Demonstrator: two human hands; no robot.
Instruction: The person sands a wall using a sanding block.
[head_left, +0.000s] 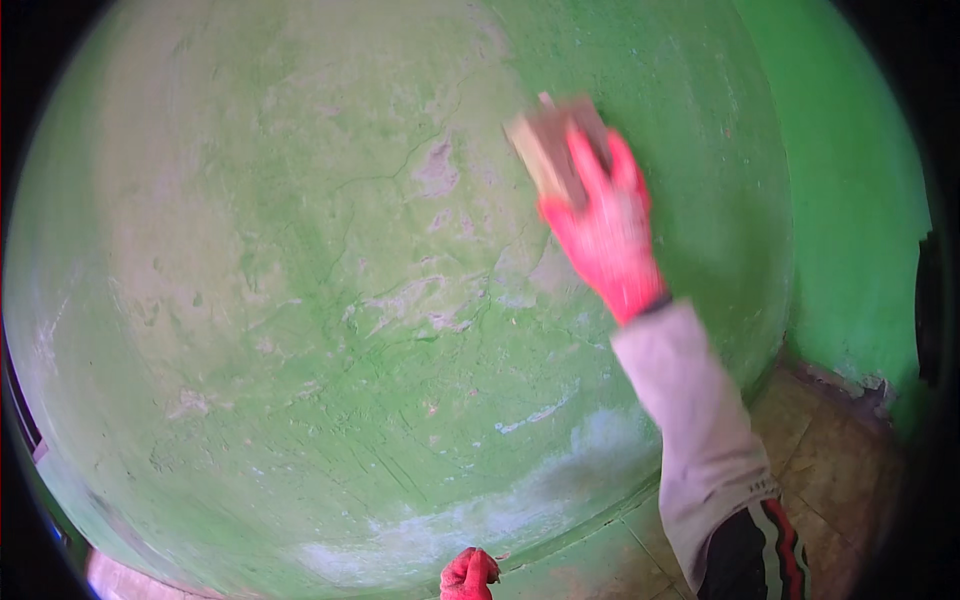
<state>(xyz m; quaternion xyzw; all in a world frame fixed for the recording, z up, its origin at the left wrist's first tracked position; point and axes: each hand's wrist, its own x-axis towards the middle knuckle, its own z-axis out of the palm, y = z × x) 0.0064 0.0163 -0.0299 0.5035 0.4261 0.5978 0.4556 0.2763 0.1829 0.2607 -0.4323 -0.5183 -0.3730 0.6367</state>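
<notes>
A green painted wall (300, 225) with cracks, bare patches and whitish areas fills most of the view. My right hand (607, 217), in a red glove, grips a block (555, 146) with a brownish face and a pale side, held against or close to the wall at the upper right of centre. The hand and block are slightly blurred. My left hand (470, 576), also red-gloved, is at the bottom edge, low before the wall, with its fingers curled together. Whether it holds anything cannot be made out.
A brighter green wall (847, 187) meets this one at a corner on the right. Below it lies a tiled floor (832, 465), with broken plaster (862, 390) along the wall's foot. A dark object (926, 307) stands at the far right edge.
</notes>
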